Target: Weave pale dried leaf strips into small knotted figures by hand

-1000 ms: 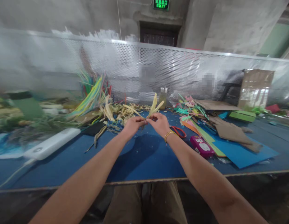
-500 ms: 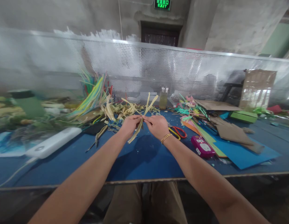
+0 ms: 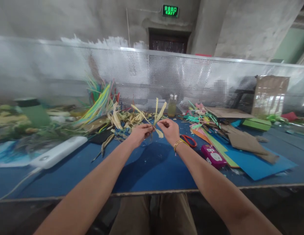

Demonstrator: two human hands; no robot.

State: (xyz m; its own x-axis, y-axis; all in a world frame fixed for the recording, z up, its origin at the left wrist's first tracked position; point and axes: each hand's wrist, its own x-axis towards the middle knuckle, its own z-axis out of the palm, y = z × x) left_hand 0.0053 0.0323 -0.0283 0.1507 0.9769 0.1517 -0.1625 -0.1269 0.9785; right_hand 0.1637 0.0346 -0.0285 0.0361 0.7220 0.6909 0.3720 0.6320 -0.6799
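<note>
Several pale yellow strips (image 3: 161,111), which look like dried corn husk, fan out upward and to the right from one crossing point above the table. My left hand (image 3: 141,133) is closed in a pinch on that crossing point. Just right of it, my right hand (image 3: 169,130) has thumb and fingertips pressed together beside the strips. Whatever those fingertips hold, if anything, is too small to make out. A heap of similar dried husks (image 3: 134,118) lies behind my left hand. Red-handled scissors (image 3: 190,141) rest right of my right wrist.
A white power strip (image 3: 60,151) and a green-lidded cup (image 3: 31,112) are at left. Colourful stems (image 3: 99,101) stand behind. At right lie a purple box (image 3: 213,156), blue paper (image 3: 260,166) and cardboard (image 3: 245,138). A glass bottle (image 3: 172,106) stands by the perforated screen (image 3: 142,76).
My right hand has moved slightly right, off the crossing point. My left hand keeps its pinch there. The lower strip end now points right instead of down-left. The view has tilted up slightly.
</note>
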